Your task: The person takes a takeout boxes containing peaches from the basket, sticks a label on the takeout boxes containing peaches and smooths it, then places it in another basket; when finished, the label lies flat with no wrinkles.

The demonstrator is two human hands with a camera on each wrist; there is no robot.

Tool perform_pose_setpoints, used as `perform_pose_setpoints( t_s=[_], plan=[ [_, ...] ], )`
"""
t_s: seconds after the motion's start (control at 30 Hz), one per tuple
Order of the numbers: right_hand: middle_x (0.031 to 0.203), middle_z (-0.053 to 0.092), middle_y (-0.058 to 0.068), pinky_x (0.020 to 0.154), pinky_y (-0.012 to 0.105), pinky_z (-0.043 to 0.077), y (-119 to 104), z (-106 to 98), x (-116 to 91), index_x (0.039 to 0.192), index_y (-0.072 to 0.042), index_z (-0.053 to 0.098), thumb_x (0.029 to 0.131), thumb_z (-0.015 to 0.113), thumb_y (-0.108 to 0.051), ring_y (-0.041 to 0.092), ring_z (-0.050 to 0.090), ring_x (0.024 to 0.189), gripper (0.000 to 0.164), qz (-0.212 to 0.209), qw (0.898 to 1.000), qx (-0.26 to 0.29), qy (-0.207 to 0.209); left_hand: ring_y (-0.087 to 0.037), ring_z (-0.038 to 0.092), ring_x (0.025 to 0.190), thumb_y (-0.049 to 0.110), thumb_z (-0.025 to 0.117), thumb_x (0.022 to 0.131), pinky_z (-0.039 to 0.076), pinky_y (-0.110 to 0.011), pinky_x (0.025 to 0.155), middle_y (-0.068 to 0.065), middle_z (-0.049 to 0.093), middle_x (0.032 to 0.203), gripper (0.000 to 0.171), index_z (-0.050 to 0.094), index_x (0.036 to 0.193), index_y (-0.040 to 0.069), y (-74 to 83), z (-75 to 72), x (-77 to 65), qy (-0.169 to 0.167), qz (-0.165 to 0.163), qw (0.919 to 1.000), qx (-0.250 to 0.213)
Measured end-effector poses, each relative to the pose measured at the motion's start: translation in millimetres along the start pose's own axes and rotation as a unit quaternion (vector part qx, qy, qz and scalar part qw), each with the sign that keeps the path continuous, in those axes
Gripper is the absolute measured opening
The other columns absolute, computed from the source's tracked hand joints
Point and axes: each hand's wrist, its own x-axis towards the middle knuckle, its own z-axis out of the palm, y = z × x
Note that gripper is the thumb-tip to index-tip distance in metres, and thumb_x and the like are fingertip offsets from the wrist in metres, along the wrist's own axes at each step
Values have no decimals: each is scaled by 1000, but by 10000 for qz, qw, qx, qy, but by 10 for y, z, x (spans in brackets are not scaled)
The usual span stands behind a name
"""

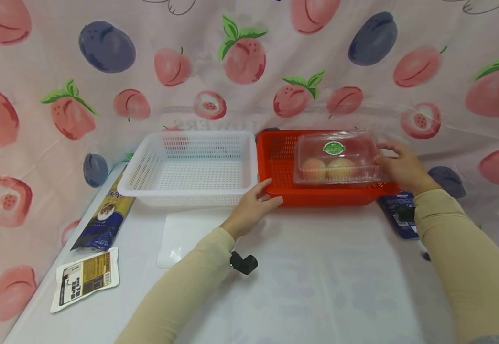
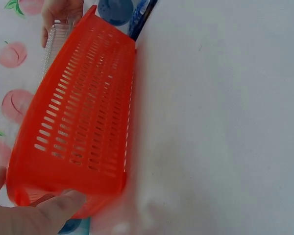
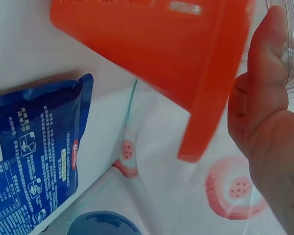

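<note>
My right hand (image 1: 404,167) grips the right end of a clear plastic clamshell box (image 1: 361,148) with a green label. Two round fruits, one orange-red (image 1: 313,168) and one pale yellow (image 1: 340,168), show through its front. The box is over the red basket (image 1: 318,198); whether it touches the basket's floor I cannot tell. At the basket's left front corner is my left hand (image 1: 251,208), thumb and fingers spread. In the left wrist view, its thumb (image 2: 63,203) lies against that corner. The right wrist view shows my right thumb (image 3: 269,54) along the box's side.
A white basket (image 1: 189,193) stands left of the red one, with a white sheet (image 1: 180,239) before it. Blue-and-gold (image 1: 107,215) and white-and-gold packets (image 1: 88,279) lie left. A blue packet (image 3: 34,152) lies beside the red basket's right end. Fruit-print cloth (image 1: 232,105) hangs behind.
</note>
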Motion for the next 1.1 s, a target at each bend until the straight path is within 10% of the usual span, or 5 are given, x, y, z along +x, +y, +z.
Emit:
perform_pose_setpoints(
  t_s=[0.23, 0.5, 0.9, 1.1],
  plan=[
    [96, 60, -5, 69, 26, 59, 93, 70, 72, 152, 0, 30, 105, 55, -24, 7, 64, 81, 59, 73, 9982, 580, -156, -28, 46, 136, 31, 71, 95, 42, -41, 108, -12, 39, 155, 71, 37, 156, 19, -10, 43, 80, 185, -196, 9996, -32],
    [133, 43, 27, 79, 27, 58, 64, 86, 107, 159, -5, 18, 106, 50, -35, 11, 63, 91, 69, 211, 9988, 239, -376, -29, 47, 134, 27, 70, 95, 44, -41, 106, -14, 39, 155, 69, 38, 155, 17, -11, 40, 126, 210, -216, 9995, -93],
    [142, 40, 30, 80, 22, 55, 3, 68, 114, 160, -6, 15, 98, 55, -52, 31, 55, 112, 87, 374, 9971, -197, -627, -29, 48, 132, 23, 71, 94, 46, -40, 104, -14, 39, 155, 70, 37, 156, 17, 11, 37, 131, 155, -266, 9994, -150],
    [150, 32, 33, 98, 39, 51, -37, 116, 81, 160, -6, 14, 102, 54, -47, 42, 49, 123, 82, 488, 9951, -273, -810, -28, 49, 131, 24, 71, 95, 46, -40, 104, -13, 40, 155, 69, 38, 155, 19, 37, 57, 126, 241, -367, 9990, -117]
  ],
)
